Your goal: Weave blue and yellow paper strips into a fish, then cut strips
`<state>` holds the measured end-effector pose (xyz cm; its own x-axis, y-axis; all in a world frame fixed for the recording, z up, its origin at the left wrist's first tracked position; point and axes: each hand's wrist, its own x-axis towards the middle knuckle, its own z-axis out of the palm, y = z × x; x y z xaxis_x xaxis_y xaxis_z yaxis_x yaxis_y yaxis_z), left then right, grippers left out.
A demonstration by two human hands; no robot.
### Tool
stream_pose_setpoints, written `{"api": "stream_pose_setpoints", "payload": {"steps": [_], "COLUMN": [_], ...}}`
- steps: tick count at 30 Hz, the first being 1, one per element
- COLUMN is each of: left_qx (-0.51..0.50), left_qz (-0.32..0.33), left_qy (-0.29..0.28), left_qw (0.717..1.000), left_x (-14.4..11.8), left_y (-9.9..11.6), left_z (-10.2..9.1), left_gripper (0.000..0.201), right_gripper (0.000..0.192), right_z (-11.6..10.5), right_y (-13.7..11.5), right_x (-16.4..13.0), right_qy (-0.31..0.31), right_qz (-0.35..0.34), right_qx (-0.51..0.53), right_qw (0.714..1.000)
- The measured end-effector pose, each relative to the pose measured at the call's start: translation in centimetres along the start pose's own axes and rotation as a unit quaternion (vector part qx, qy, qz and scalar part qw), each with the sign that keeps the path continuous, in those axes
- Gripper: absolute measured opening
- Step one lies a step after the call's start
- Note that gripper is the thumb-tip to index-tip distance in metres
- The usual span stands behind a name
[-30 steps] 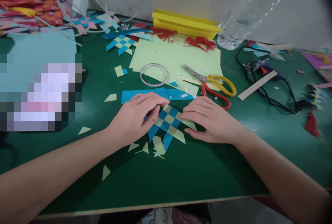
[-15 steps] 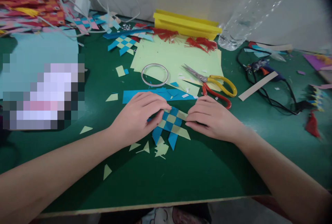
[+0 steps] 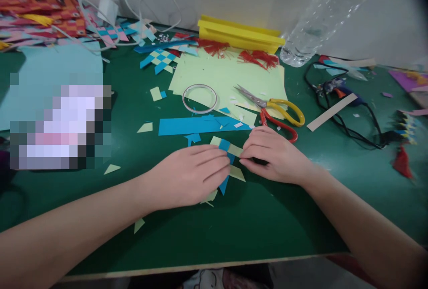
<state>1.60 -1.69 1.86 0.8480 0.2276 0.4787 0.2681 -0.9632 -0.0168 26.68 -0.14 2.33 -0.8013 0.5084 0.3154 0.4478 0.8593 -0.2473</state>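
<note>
Woven paper piece [image 3: 227,155] of blue and pale-green strips lies flat on the green counter [image 3: 234,226], directly between the two hands and near the person's edge of it. Both hands sit at about the same depth on the counter, so neither has to reach.

Left hand [image 3: 192,175] lies palm-down and flat over the piece's left and middle part, fingers stretched toward the right, hiding most of the weave; it presses rather than grips. Right hand [image 3: 272,155] rests at the piece's right edge, its fingers curled, with the fingertips [image 3: 243,151] meeting a pale-green strip end; whether they actually pinch it cannot be told.

What shows of the piece is a slanted band from an upper corner between the hands down to pointed blue and green tails [image 3: 224,183] that stick out toward the person below the left hand's fingers.

Just beyond the hands a long blue paper strip [image 3: 194,125] runs left to right, and scissors [image 3: 279,113] with yellow and red handles lie beyond the right hand.
</note>
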Motion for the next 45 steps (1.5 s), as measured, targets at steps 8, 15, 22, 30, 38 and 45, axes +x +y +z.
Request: {"api": "stream_pose_setpoints", "payload": {"steps": [8,15,22,30,38,45], "left_qx": [-0.028,-0.057,-0.071,0.026,0.031,-0.105], "left_qz": [-0.009,-0.021,-0.085,-0.172,-0.196,-0.271], "left_qy": [-0.052,-0.053,0.003,-0.01,0.009,0.014], "left_qw": [0.998,0.997,0.994,0.985,0.98,0.957], "left_x": [-0.3,-0.2,-0.2,-0.8,-1.1,-0.7], "left_y": [-0.2,-0.4,-0.7,-1.5,-2.1,-1.7], "left_z": [0.3,0.5,0.2,0.4,0.4,0.0], "left_gripper": [0.021,0.022,0.02,0.027,0.02,0.022], "right_gripper": [0.026,0.028,0.028,0.027,0.028,0.026], "right_z": [0.1,0.2,0.2,0.3,0.1,0.3], "right_y": [0.0,-0.1,-0.1,-0.2,-0.1,0.0], "right_x": [-0.1,0.1,0.1,0.0,0.0,-0.2], "right_qy": [0.016,-0.016,-0.032,-0.025,-0.02,-0.002], "right_qz": [-0.019,-0.001,0.004,0.014,0.016,0.009], "right_qx": [-0.072,-0.056,-0.046,-0.032,-0.031,-0.04], "right_qw": [0.997,0.998,0.998,0.999,0.999,0.999]}}
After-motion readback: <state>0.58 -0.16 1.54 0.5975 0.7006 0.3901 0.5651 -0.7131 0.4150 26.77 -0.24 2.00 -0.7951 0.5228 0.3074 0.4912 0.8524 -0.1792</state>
